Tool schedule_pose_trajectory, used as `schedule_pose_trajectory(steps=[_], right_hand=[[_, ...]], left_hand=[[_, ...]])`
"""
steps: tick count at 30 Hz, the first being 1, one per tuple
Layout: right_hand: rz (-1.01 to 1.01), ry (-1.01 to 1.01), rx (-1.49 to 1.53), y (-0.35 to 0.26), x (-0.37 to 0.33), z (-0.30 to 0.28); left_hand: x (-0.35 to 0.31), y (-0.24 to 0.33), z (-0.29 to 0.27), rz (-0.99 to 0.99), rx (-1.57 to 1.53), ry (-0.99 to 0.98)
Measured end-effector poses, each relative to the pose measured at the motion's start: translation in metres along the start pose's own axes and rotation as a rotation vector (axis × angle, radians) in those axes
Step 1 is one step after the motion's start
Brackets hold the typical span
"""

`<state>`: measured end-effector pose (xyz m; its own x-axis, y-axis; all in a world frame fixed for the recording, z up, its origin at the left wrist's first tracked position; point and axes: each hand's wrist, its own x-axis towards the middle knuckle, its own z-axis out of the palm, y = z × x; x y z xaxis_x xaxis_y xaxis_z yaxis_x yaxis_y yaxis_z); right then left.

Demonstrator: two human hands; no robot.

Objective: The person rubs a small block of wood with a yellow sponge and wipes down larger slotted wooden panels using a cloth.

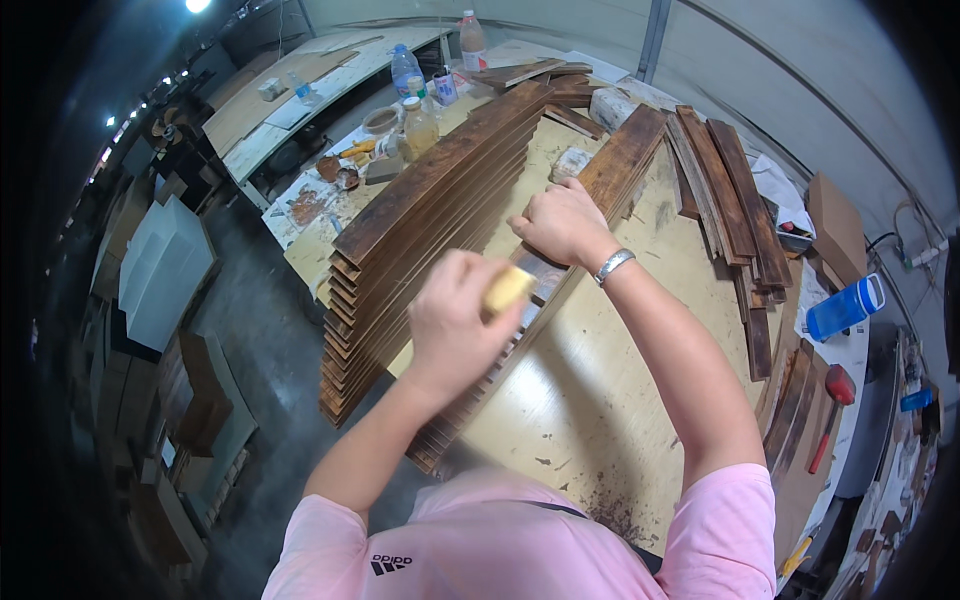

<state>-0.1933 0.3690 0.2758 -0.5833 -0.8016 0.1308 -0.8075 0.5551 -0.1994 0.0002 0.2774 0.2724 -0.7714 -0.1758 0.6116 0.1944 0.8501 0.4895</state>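
My left hand [455, 320], smeared by motion, is closed around a small yellow block [508, 291] that looks like a sponge or sanding block. It is over the near part of a stack of long dark-brown wooden planks [628, 158]. My right hand [565, 222], with a silver bracelet at the wrist, presses on the top plank of that stack, its fingers curled at the left edge. What lies under the right palm is hidden. To the left, a taller stack of similar brown planks [440, 170] runs parallel, its layers stepped.
Loose dark planks [735, 190] lie at the right of the pale worktable [560, 400]. Bottles, including a jar of yellowish liquid [420, 130], stand at the back left. A blue bottle [845, 307] and a red-headed mallet [838, 385] lie at the far right.
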Motion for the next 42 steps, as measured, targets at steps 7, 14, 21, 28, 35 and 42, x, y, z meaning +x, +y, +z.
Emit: schedule_pose_trajectory(steps=[7,14,21,28,35,42], right_hand=[[-0.011,-0.041,0.001,0.005,0.002,0.003],[0.014,-0.039,0.003,-0.003,-0.001,0.004],[0.004,0.012,0.011,-0.004,-0.001,0.008],[0.03,-0.012,0.025,-0.01,-0.002,0.0],[0.017,0.004,0.028,-0.007,-0.003,0.003],[0.018,-0.019,0.026,-0.009,-0.003,0.002]], left_hand=[[-0.019,-0.01,-0.035,-0.186,-0.157,0.071],[-0.042,-0.027,-0.029,-0.232,-0.16,0.112],[-0.083,-0.009,-0.003,-0.103,-0.189,0.001],[-0.068,-0.019,0.001,-0.17,-0.115,0.068],[-0.057,-0.026,-0.004,-0.13,-0.037,0.179],[-0.07,-0.006,-0.002,-0.062,-0.127,0.061]])
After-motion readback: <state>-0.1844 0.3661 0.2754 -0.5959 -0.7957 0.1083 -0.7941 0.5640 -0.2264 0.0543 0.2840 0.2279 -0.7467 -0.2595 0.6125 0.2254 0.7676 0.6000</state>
